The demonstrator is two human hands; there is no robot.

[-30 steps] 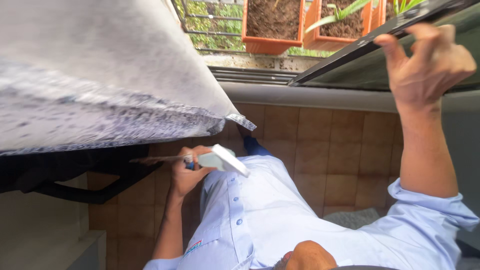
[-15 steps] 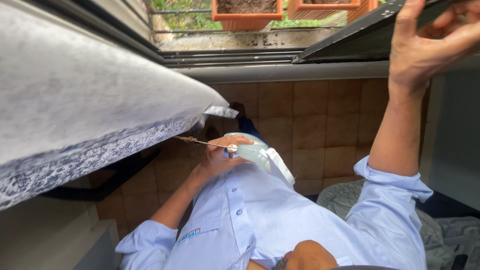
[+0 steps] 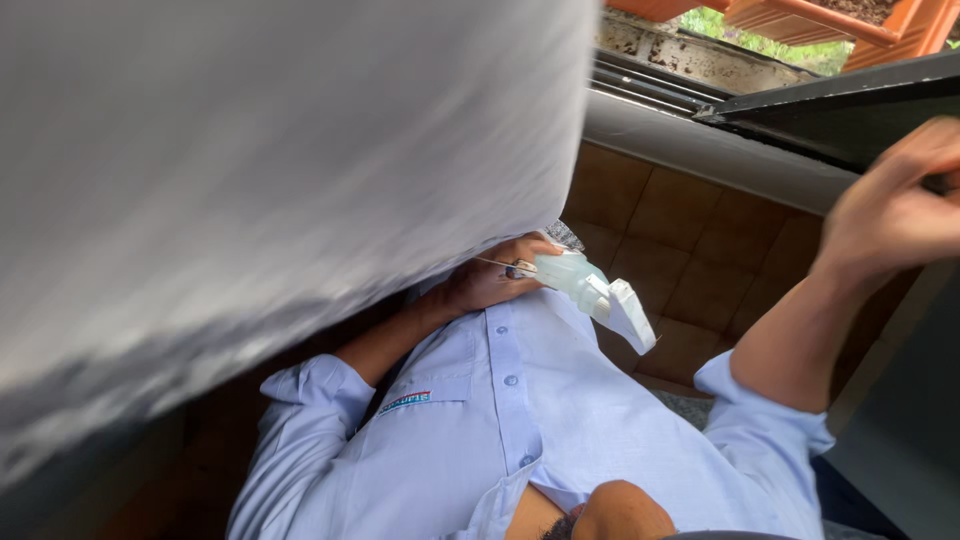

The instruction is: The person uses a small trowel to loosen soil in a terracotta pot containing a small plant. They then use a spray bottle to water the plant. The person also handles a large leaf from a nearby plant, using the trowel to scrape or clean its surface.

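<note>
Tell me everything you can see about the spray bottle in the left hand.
The spray bottle is pale green, translucent plastic with a white trigger head, which points down and right. It lies tilted, nearly sideways, above the light blue shirt. The left hand grips its body along with a thin metal tool. A blurred grey cloth hides the bottle's base, so its fill level cannot be seen.

Only one view is given, taken from a camera worn on the head and turned steeply down along the wearer's own chest. The light blue shirt (image 3: 520, 420) is seen very near, at the bottom edge. Much of the left is covered by a blurred grey cloth (image 3: 260, 170) close to the lens. The tiled floor (image 3: 690, 220) and a window sill (image 3: 700, 140) are seen farther off, at the upper right.
</note>
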